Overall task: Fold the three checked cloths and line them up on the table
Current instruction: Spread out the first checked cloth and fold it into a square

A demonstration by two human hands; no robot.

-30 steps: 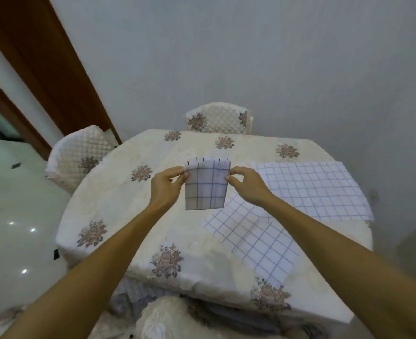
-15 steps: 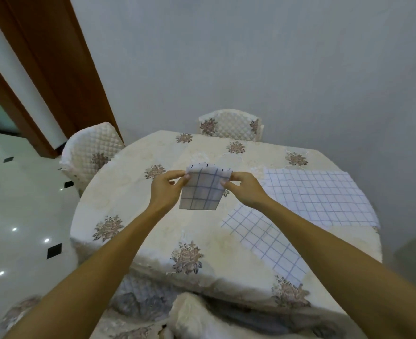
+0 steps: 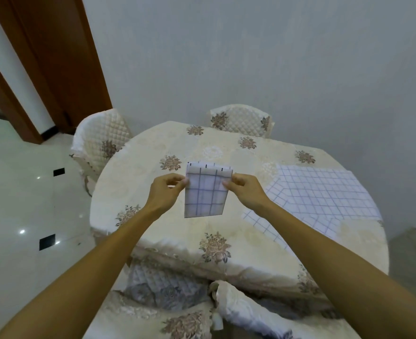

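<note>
One wide-angle view, worn on the head, looks forward and down across the round counter (image 3: 226,152) from its near side, close enough that both forearms (image 3: 91,265) cross the lower frame; the wall (image 3: 251,57) stands behind, the floor (image 3: 18,204) left

I find no legible text, label, brand, number or sign in the frame; the folded checked cloth (image 3: 205,192) at centre shows only grid lines, and the tablecloth (image 3: 226,152) only flower motifs
</note>
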